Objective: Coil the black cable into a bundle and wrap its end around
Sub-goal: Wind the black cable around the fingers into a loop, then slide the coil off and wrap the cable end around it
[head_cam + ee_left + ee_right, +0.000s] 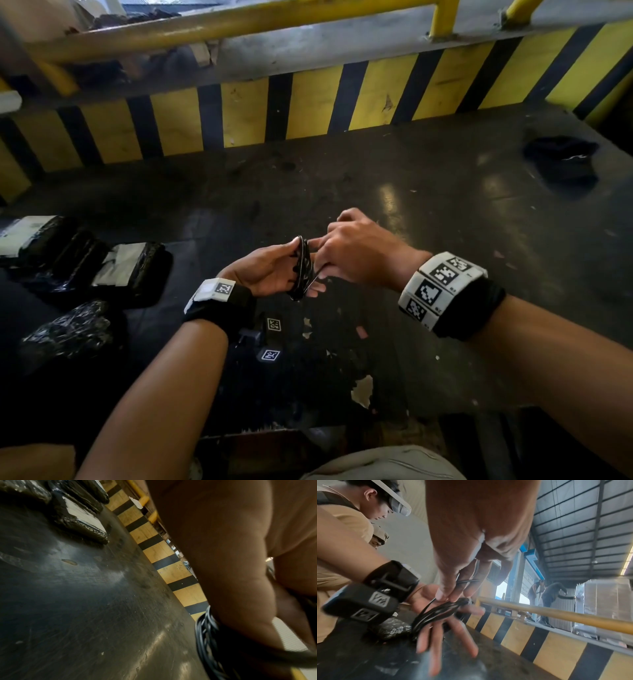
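Observation:
The black cable (302, 270) is coiled into a small bundle above the dark tabletop (445, 212). My left hand (284, 267) holds it palm up. The thumb presses the coil's top against the palm, and the fingers are stretched out under it. In the right wrist view the bundle (435, 614) lies across that left palm (421, 599). My right hand (329, 253) is right beside the coil, and its fingertips (447, 595) pinch the thin loose end of the cable where it leaves the bundle. The left wrist view shows the coil's strands (205, 639) against the base of my thumb.
Black wrapped packages with white labels (130, 270) and a crumpled black bag (65, 329) lie at the left. A dark cloth (561, 157) sits far right. A yellow-and-black striped barrier (308, 102) with a yellow rail (205, 24) closes the far edge. People work behind it (551, 595).

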The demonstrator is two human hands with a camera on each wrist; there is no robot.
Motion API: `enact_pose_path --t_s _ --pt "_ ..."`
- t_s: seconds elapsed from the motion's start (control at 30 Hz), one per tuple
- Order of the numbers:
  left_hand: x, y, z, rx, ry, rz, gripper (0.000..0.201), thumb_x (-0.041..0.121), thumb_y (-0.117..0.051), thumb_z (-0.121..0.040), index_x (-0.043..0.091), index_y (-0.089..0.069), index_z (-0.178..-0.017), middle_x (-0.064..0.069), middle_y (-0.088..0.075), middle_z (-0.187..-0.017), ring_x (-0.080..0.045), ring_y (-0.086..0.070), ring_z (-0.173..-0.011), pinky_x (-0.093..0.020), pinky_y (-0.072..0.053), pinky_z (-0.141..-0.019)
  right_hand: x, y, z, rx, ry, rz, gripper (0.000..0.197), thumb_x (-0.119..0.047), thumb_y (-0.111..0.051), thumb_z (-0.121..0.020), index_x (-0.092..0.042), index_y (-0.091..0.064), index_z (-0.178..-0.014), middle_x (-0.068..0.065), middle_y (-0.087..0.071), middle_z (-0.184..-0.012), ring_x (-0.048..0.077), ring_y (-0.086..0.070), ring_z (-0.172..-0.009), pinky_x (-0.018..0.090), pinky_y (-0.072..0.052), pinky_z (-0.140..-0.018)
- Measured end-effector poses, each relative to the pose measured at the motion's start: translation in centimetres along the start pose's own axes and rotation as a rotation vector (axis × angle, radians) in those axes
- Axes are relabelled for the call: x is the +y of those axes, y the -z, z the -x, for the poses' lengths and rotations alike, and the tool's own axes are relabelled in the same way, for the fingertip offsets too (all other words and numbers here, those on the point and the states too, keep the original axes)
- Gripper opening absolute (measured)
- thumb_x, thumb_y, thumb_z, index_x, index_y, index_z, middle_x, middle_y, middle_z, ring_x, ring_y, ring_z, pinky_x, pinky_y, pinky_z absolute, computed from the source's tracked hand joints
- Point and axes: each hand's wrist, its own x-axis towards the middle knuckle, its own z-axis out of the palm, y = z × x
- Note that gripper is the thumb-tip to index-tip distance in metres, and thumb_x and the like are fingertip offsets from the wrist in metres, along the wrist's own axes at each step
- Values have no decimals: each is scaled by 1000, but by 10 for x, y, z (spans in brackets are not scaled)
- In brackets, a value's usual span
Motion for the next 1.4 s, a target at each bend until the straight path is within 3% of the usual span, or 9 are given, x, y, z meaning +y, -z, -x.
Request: enact_pose_path --t_s 0.17,0.33,0.4,0.5,0.67,0.8,1.0,1.17,1.4 --pt "-6 -2 2 -36 89 -26 62 41 -48 -101 13 -39 -155 -16 -37 -161 -62 -45 -130 -67 -41 -107 15 20 -11 8 -13 -53 15 -38 -61 -92 -39 -75 -97 -18 -73 -100 9 -65 -96 35 -38 -94" --pt "-6 -15 7 -165 164 -116 54 42 -39 -105 19 -42 -154 -17 -43 -157 -55 -44 -135 -66 -31 -113 25 14 -13 -58 -68 -300 14 -30 -69 -90 -34 -79 -98 -11 -69 -101 6 -63 -91 30 -53 -78" --pt "-7 -17 9 -173 192 -109 51 40 -36 -107 14 -50 -149 -23 -56 -143 -50 -51 -131 -62 -35 -112 27 6 -13 -26 -93 -399 9 -28 -77 -83 -30 -81 -91 -9 -69 -92 5 -64 -83 23 -52 -73" --pt "-8 -23 11 -161 197 -62 45 37 -39 -106 6 -65 -125 -10 -63 -93 -29 -64 -95 -50 -47 -99 32 -4 -10 -5 -197 -603 10 -27 -86 -74 -26 -82 -84 -10 -73 -79 -2 -66 -74 8 -46 -67" --pt "-4 -32 6 -179 213 -186 38 38 -36 -103 15 -62 -87 1 -40 -69 -15 -40 -64 -34 -37 -70 39 -21 1 -63 -320 -884 13 -31 -87 -72 -25 -82 -83 -5 -79 -81 7 -72 -83 25 -55 -79" --pt "0 -32 -1 -124 203 -242 35 35 -34 -97 18 -46 -69 4 -31 -60 -15 -28 -55 -32 -32 -60 37 -42 11 113 -352 -1086 15 -20 -84 -78 -14 -82 -91 4 -80 -87 20 -74 -83 24 -57 -76" --pt "0 -37 -7 -77 234 -292 35 30 -30 -98 18 -37 -65 5 -25 -55 -12 -24 -48 -30 -28 -54 16 -73 28 274 -417 -1322 12 -7 -72 -89 4 -69 -94 10 -75 -112 19 -73 -102 24 -57 -85" --pt "3 -41 -10 -68 248 -259 40 30 -30 -103 18 -37 -65 4 -25 -56 -12 -23 -49 -29 -28 -54 14 -79 38 309 -432 -1394 15 -9 -73 -88 3 -66 -94 20 -75 -108 34 -71 -103 40 -58 -90" --pt "6 -40 -13 -77 286 -208 41 30 -31 -103 19 -35 -64 7 -28 -53 -10 -25 -46 -27 -30 -52 11 -82 41 361 -468 -1437 18 -2 -79 -79 8 -73 -94 15 -76 -104 16 -74 -92 21 -57 -78"
